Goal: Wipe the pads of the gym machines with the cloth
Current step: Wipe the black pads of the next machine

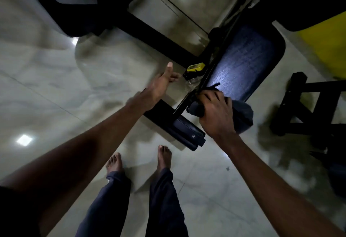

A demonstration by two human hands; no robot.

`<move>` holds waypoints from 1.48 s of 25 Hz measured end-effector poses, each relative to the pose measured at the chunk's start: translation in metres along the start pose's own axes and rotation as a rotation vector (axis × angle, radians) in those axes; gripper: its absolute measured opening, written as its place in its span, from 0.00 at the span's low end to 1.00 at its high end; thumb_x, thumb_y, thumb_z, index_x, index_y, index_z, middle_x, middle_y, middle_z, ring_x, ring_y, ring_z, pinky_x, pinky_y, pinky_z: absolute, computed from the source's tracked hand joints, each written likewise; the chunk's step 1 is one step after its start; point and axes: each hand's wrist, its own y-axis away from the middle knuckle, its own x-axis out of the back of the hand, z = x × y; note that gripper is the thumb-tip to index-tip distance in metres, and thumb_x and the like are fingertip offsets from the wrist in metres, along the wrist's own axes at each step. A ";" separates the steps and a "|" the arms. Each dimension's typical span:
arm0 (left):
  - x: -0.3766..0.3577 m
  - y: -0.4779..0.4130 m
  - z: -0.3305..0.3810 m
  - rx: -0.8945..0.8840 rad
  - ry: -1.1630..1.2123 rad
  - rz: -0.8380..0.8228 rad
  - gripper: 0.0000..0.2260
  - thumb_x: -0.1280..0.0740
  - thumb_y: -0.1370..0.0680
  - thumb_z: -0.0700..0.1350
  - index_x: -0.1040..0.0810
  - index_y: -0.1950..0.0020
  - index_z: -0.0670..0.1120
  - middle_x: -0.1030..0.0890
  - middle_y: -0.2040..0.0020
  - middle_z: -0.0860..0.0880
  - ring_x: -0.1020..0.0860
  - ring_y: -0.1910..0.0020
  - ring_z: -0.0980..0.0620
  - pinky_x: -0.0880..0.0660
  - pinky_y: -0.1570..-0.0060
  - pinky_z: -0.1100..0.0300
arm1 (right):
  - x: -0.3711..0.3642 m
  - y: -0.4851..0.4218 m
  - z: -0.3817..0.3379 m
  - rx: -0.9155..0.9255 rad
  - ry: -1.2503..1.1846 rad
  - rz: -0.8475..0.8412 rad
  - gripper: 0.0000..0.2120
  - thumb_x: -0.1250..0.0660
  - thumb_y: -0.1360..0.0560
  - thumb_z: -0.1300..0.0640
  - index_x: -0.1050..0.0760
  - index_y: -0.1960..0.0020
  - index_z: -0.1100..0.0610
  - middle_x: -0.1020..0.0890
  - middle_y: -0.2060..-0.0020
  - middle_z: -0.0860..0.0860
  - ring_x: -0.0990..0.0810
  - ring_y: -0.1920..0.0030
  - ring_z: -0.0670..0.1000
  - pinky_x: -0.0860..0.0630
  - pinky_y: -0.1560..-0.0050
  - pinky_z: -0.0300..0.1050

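Observation:
A dark blue seat pad [245,62] of a gym machine slants through the upper right of the head view. My right hand [215,113] grips a dark grey cloth [243,117] bunched at the pad's near end, over a small roller pad [194,108]. My left hand [161,85] hovers left of the machine's frame, fingers spread and thumb up, holding nothing.
A black base bar [179,128] lies on the pale tiled floor [74,90] just ahead of my bare feet [164,156]. A black frame [307,105] stands at the right. A yellow label [195,67] sits on the machine. Another machine's black and white base [74,2] is at upper left.

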 end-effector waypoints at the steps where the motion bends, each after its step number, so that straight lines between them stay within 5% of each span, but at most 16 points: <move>1: 0.006 0.004 -0.001 0.009 0.004 0.021 0.30 0.55 0.16 0.61 0.19 0.40 0.46 0.18 0.41 0.46 0.24 0.39 0.52 0.38 0.28 0.50 | 0.004 -0.012 -0.002 0.040 0.038 -0.052 0.25 0.33 0.33 0.61 0.24 0.37 0.51 0.22 0.40 0.48 0.27 0.41 0.57 0.32 0.46 0.54; 6: 0.039 0.018 -0.011 0.002 -0.028 0.027 0.30 0.56 0.17 0.63 0.20 0.37 0.47 0.20 0.38 0.47 0.26 0.36 0.52 0.36 0.32 0.51 | 0.013 -0.068 0.003 -0.007 0.074 -0.189 0.21 0.28 0.29 0.49 0.25 0.38 0.53 0.23 0.39 0.50 0.28 0.39 0.58 0.30 0.42 0.56; 12: 0.055 0.041 -0.002 -0.014 -0.102 0.171 0.29 0.48 0.22 0.68 0.21 0.36 0.51 0.20 0.37 0.51 0.25 0.36 0.52 0.33 0.35 0.53 | 0.021 -0.079 0.002 -0.188 -0.060 0.031 0.30 0.26 0.30 0.40 0.33 0.38 0.55 0.27 0.41 0.54 0.26 0.41 0.59 0.26 0.46 0.60; 16: 0.055 0.065 0.027 -0.073 -0.165 0.255 0.16 0.37 0.23 0.58 0.20 0.40 0.53 0.17 0.43 0.53 0.21 0.41 0.53 0.27 0.39 0.58 | 0.018 -0.058 0.015 -0.116 -0.009 -0.037 0.30 0.32 0.31 0.34 0.31 0.38 0.51 0.26 0.40 0.49 0.27 0.37 0.57 0.26 0.47 0.58; 19: 0.056 0.078 0.053 -0.083 -0.183 0.279 0.11 0.35 0.20 0.53 0.20 0.40 0.53 0.17 0.45 0.54 0.21 0.43 0.56 0.28 0.47 0.63 | 0.017 -0.049 0.014 -0.080 -0.039 -0.144 0.28 0.30 0.31 0.42 0.30 0.34 0.49 0.28 0.35 0.47 0.34 0.32 0.57 0.25 0.45 0.60; 23: 0.055 0.091 0.084 -0.109 -0.211 0.319 0.11 0.35 0.19 0.50 0.21 0.38 0.52 0.18 0.43 0.53 0.22 0.41 0.56 0.28 0.41 0.60 | 0.039 -0.069 0.012 -0.069 -0.247 -0.268 0.18 0.32 0.28 0.54 0.26 0.38 0.51 0.26 0.37 0.52 0.28 0.40 0.62 0.24 0.46 0.58; 29: 0.050 0.153 0.190 -0.230 -0.266 0.397 0.15 0.33 0.21 0.51 0.23 0.34 0.54 0.21 0.36 0.52 0.25 0.36 0.54 0.30 0.32 0.54 | 0.174 -0.123 0.035 -0.054 -0.647 -0.251 0.18 0.24 0.29 0.46 0.21 0.43 0.53 0.16 0.49 0.53 0.18 0.46 0.55 0.26 0.54 0.42; 33: 0.045 0.208 0.261 -0.311 -0.249 0.456 0.17 0.32 0.25 0.56 0.21 0.36 0.60 0.18 0.41 0.58 0.22 0.40 0.59 0.28 0.34 0.55 | 0.277 -0.143 0.038 0.047 -0.683 -0.185 0.17 0.24 0.29 0.46 0.21 0.45 0.52 0.16 0.53 0.52 0.18 0.49 0.53 0.23 0.52 0.46; 37: 0.043 0.274 0.334 -0.388 -0.219 0.569 0.12 0.34 0.19 0.45 0.20 0.37 0.51 0.18 0.45 0.56 0.22 0.46 0.63 0.27 0.44 0.68 | 0.377 -0.149 0.020 0.171 -0.704 -0.144 0.16 0.26 0.28 0.48 0.22 0.43 0.53 0.18 0.51 0.53 0.20 0.50 0.52 0.29 0.54 0.43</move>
